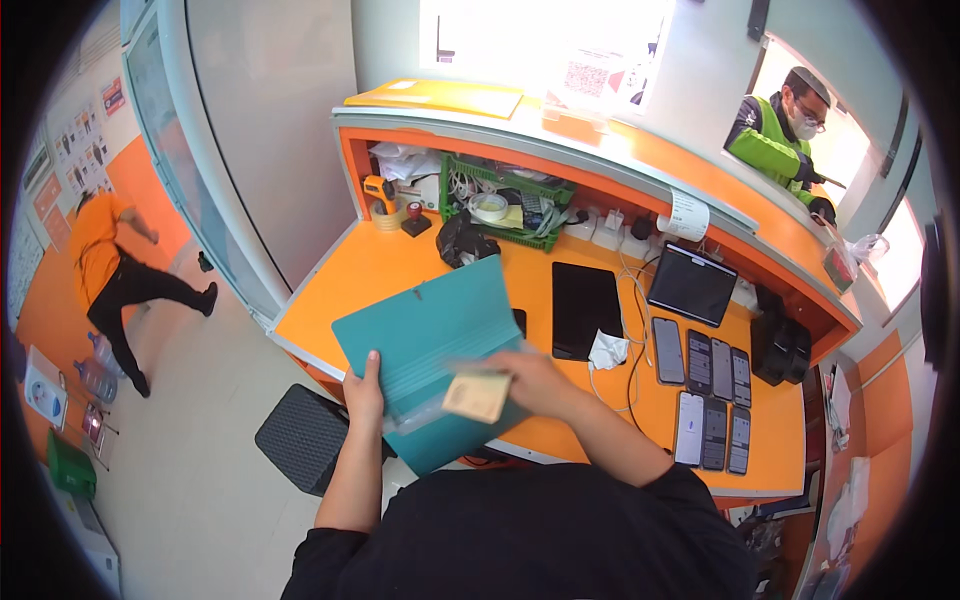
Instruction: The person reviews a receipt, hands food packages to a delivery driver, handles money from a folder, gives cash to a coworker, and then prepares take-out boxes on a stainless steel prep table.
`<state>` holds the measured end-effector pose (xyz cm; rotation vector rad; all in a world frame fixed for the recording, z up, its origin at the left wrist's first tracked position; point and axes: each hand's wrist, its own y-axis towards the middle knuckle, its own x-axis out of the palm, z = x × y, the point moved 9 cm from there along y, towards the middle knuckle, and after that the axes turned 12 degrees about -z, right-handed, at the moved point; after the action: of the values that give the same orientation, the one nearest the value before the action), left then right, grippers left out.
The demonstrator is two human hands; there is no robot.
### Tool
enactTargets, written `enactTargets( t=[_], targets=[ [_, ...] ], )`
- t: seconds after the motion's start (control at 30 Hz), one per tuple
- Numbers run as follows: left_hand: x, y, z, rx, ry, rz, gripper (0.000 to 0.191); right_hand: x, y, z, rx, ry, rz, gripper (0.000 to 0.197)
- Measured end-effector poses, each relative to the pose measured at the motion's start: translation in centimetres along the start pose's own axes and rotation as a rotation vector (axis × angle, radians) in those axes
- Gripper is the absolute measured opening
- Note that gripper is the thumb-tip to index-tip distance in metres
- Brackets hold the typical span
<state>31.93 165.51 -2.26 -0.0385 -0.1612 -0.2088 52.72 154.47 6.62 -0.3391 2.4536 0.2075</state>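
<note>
My left hand (365,394) grips the left edge of a teal folder (427,322), thumb on its face. The folder lies tilted and spread over the front edge of the orange desk. My right hand (529,379) holds a small pale-yellow paper or booklet (478,397) over the folder's lower half; this hand is slightly blurred. A clear plastic strip (420,418) shows at the folder's lower part. Right of the folder lie a black tablet (586,309) and a crumpled white paper (608,349).
Several smartphones (714,427) lie in rows at the desk's right, below another tablet (691,283) and cables. A green basket (551,196), a black bag (465,238) and a stamp (415,219) stand behind. A person (787,142) is at the window; another (105,247) is far left.
</note>
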Motion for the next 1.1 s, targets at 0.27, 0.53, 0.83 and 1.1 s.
enactTargets(
  t=[0.27, 0.53, 0.83, 1.1],
  targets=[
    [-3.4, 6.8, -6.9, -0.092, -0.032, -0.112, 0.038, -5.8, -6.8, 6.9, 0.053, 1.295, 0.725, 0.023],
    [-4.7, 7.3, 6.1, 0.572, 0.388, 0.307, 0.035, -5.8, -5.7, 6.0, -0.052, 1.201, 0.66, 0.027],
    [13.2, -6.3, 12.3, 0.618, 0.586, -0.52, 0.067, -0.7, 0.3, 0.5, 0.098, 0.605, 0.332, 0.025],
    [9.1, -4.9, 5.4, -0.248, -0.319, -0.53, 0.04, 2.6, 3.1, -0.9, 0.01, 0.88, 0.136, 0.031]
  ],
)
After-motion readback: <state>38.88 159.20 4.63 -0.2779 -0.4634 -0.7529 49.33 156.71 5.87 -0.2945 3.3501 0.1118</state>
